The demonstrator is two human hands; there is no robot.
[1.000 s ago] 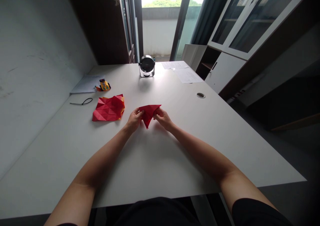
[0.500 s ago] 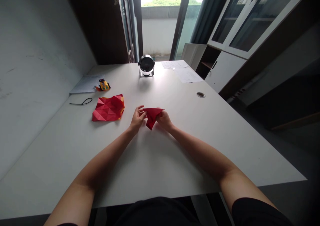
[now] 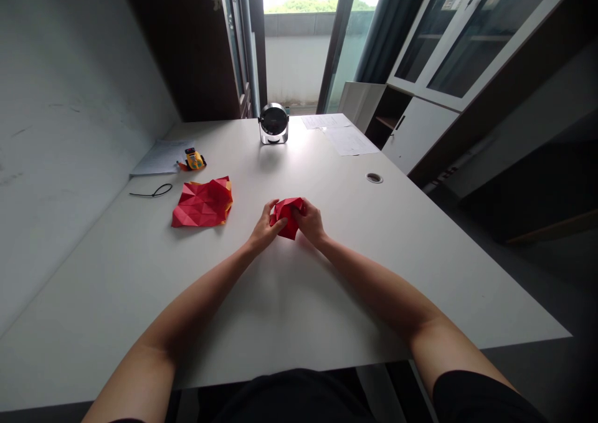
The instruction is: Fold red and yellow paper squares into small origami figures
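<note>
Between my two hands is a small piece of folded red paper (image 3: 288, 223), held just above the white table. My left hand (image 3: 266, 228) grips its left side, the thumb lying across the front. On the right edge, my right hand (image 3: 309, 221) pinches the paper with its thumb pressed on the near face. The fingers behind the paper are partly hidden. To the left lie creased red sheets (image 3: 202, 204) with some orange-yellow showing at their right edge.
A black cable tie (image 3: 152, 192) and a yellow toy (image 3: 193, 159) lie at the left, near some papers (image 3: 161, 156). A small round black fan-like device (image 3: 273, 123) stands at the back. More papers (image 3: 350, 140) and a cable hole (image 3: 374, 178) are on the right of the table (image 3: 420, 273).
The folded red paper has turned so a broader face shows. My left hand has shifted right and its thumb now presses on the paper's front; my right thumb is also in front.
</note>
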